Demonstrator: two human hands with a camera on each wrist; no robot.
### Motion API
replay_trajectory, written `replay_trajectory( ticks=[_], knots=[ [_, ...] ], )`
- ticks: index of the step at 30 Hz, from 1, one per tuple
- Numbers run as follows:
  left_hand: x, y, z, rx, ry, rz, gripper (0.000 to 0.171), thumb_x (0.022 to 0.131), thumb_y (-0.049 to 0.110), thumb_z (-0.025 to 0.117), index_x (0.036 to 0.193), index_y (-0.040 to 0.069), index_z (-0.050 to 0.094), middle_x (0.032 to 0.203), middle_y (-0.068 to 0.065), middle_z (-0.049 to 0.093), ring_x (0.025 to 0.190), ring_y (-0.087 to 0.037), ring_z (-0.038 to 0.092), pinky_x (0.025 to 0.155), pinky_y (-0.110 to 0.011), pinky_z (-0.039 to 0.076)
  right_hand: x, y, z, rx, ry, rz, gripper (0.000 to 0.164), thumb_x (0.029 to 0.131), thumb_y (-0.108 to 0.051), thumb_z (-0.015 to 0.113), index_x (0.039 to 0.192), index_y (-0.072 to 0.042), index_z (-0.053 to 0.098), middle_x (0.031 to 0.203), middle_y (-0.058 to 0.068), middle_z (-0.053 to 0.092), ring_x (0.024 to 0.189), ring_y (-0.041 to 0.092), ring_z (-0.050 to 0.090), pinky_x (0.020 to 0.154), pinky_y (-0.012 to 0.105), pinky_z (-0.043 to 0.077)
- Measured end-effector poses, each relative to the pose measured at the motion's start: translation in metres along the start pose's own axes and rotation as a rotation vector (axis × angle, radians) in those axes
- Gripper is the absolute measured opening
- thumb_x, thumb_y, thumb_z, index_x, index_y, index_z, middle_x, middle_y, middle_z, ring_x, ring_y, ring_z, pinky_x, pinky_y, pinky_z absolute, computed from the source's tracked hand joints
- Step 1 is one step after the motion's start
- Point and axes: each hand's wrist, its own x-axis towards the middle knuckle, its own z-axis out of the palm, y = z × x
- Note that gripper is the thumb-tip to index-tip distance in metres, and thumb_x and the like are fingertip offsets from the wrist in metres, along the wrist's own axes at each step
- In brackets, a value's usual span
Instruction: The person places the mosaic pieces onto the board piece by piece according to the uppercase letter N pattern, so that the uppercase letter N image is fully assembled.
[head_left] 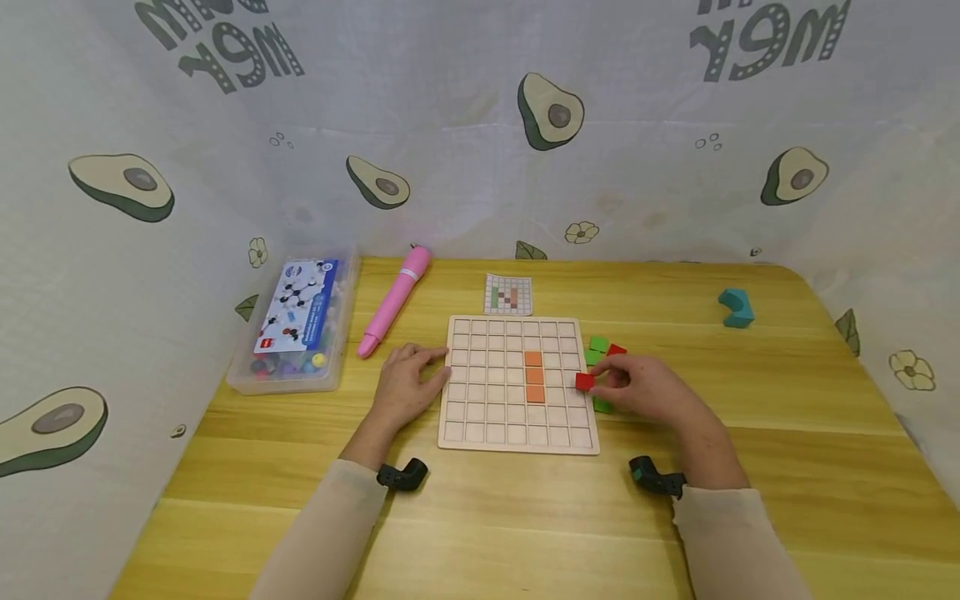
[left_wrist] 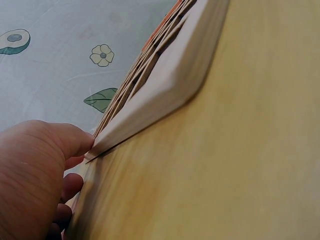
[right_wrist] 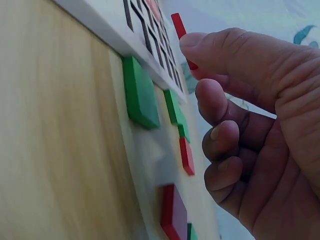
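My right grip (head_left: 647,388) pinches a red square tile (head_left: 584,382) over the grid board's (head_left: 496,376) right edge; my left grip (head_left: 405,385), fingers relaxed, touches its left edge, apparently to steady it.

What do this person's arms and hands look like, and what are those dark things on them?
The left hand and right hand are ungloved. Both arms wear plain beige long sleeves. At each wrist sits a small, bent black device, probably the wrist camera: one on the left, another on the right with a small green patch.
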Motion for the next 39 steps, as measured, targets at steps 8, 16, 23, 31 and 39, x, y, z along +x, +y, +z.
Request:
replay_trajectory(
  ticks=[8, 16, 23, 31, 39],
  knots=[
    [0.001, 0.0, 0.0, 0.001, -0.01, -0.013, 0.038, 0.096, 0.034, 0.068, 0.132, 0.021, 0.071, 0.118, -0.007, 0.068, 0.11, -0.028, 0.055, 0.099, -0.046, 0.041, 0.004, -0.012, 0.011, 0.021, -0.041, -0.04, 0.025, 0.089, -0.028, 0.078, 0.109, -0.015, 0.07, 0.084, 0.002, 0.058, 0.074, 0.018, 0.052, 0.062, 0.028, 0.042],
    [0.001, 0.0, -0.001, 0.0, -0.009, -0.012, 0.038, 0.096, 0.034, 0.069, 0.131, 0.021, 0.071, 0.118, -0.007, 0.068, 0.11, -0.027, 0.055, 0.098, -0.046, 0.042, 0.004, -0.022, 0.021, 0.051, -0.073, -0.101, 0.024, 0.087, -0.027, 0.081, 0.107, -0.018, 0.071, 0.08, 0.001, 0.056, 0.073, 0.017, 0.05, 0.06, 0.026, 0.04],
    [0.001, -0.001, 0.0, -0.002, -0.013, -0.016, 0.038, 0.096, 0.034, 0.069, 0.131, 0.021, 0.071, 0.118, -0.007, 0.068, 0.11, -0.028, 0.055, 0.098, -0.046, 0.042, 0.004, -0.03, 0.03, 0.049, -0.099, -0.127, 0.02, 0.087, -0.029, 0.081, 0.102, -0.022, 0.071, 0.076, -0.001, 0.056, 0.071, 0.017, 0.051, 0.06, 0.026, 0.041],
    [0.001, -0.001, 0.0, -0.004, -0.007, -0.009, 0.037, 0.095, 0.033, 0.069, 0.131, 0.021, 0.071, 0.117, -0.006, 0.069, 0.109, -0.027, 0.055, 0.098, -0.046, 0.042, 0.005, -0.037, 0.038, 0.011, -0.113, -0.15, 0.02, 0.086, -0.027, 0.082, 0.102, -0.021, 0.071, 0.075, -0.003, 0.056, 0.07, 0.015, 0.051, 0.061, 0.027, 0.041],
    [0.001, -0.001, 0.0, 0.003, -0.001, -0.011, 0.037, 0.096, 0.033, 0.069, 0.13, 0.02, 0.072, 0.117, -0.007, 0.069, 0.11, -0.028, 0.056, 0.097, -0.045, 0.042, 0.004, -0.042, 0.043, -0.014, -0.129, -0.157, 0.017, 0.087, -0.025, 0.08, 0.102, -0.022, 0.071, 0.074, -0.003, 0.056, 0.069, 0.014, 0.052, 0.059, 0.028, 0.043]
  ],
)
